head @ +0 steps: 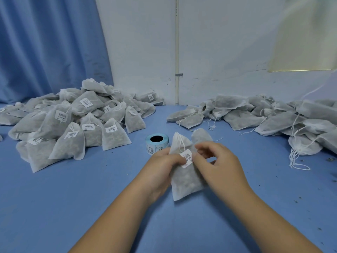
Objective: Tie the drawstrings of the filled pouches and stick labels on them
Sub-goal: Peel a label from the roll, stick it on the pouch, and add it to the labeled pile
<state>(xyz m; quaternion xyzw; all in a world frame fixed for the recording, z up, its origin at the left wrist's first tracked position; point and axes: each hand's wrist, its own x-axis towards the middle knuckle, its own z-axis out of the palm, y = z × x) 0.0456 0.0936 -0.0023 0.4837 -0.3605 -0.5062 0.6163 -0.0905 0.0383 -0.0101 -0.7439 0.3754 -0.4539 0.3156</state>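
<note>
- Two hands work one pouch [184, 181], held just above the table [91, 207] in front of the label roll [157, 143]; its neck is gathered and its drawstring [180, 141] hangs down the front
- Left hand [164, 165]: fingers curled behind the pouch's left edge, thumb lying on the left part of the label [187, 158]
- Right hand [217, 165]: fingers curled, forefinger and thumb pinching the label's right edge against the fabric
- Step in hand, as judged: seating the label on the pouch face
- Support the fabric from behind with the left fingers; the filling looks loose and will probably yield under pressure
- Rub from the label's middle outward to both ends, so that no corner lifts from the fibrous cloth
- Keep the drawstring clear of the adhesive; it lies close to the label's upper edge
- Place the finished pouch with the labelled pile [73, 125] at left, well apart from the unlabelled pile [273, 117] at right
</note>
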